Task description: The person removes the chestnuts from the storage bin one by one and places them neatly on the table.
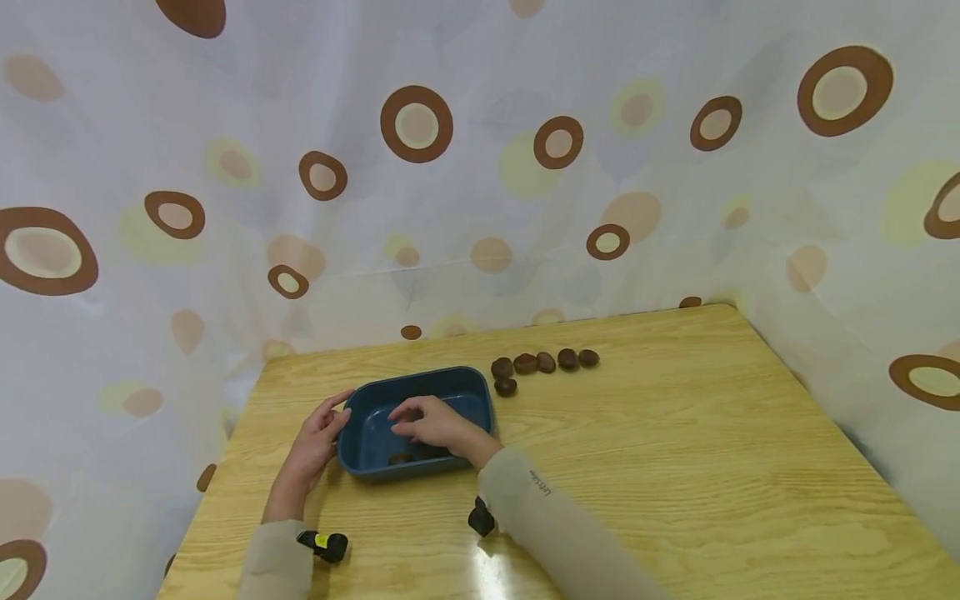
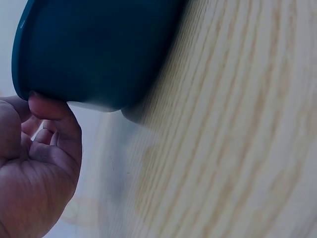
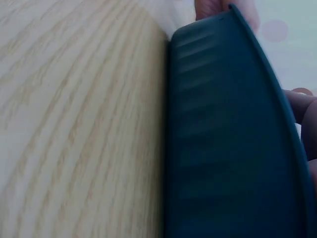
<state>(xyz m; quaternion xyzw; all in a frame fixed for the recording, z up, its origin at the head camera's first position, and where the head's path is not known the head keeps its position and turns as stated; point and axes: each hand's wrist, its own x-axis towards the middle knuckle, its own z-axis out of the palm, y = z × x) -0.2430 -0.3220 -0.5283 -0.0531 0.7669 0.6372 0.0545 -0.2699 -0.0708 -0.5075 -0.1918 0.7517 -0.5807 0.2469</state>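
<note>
A dark blue rectangular dish (image 1: 416, 473) stands on the wooden table in the head view. My left hand (image 1: 311, 450) holds its left end, thumb and fingers at the rim; the left wrist view shows the fingertips right at the edge of the dish wall (image 2: 99, 54). Reaching in over the near side, my right hand (image 1: 435, 422) hovers inside the dish with thumb and index finger apart and nothing visible between them. A brown chestnut (image 1: 401, 458) lies on the dish floor near the front wall, and the right hand partly covers what is beside it.
Behind the dish's right end, several chestnuts (image 1: 546, 362) form a row on the wooden table (image 1: 675, 433), with one chestnut (image 1: 506, 387) in front of the row's left end. A patterned curtain (image 1: 480, 208) hangs around the table's back and sides.
</note>
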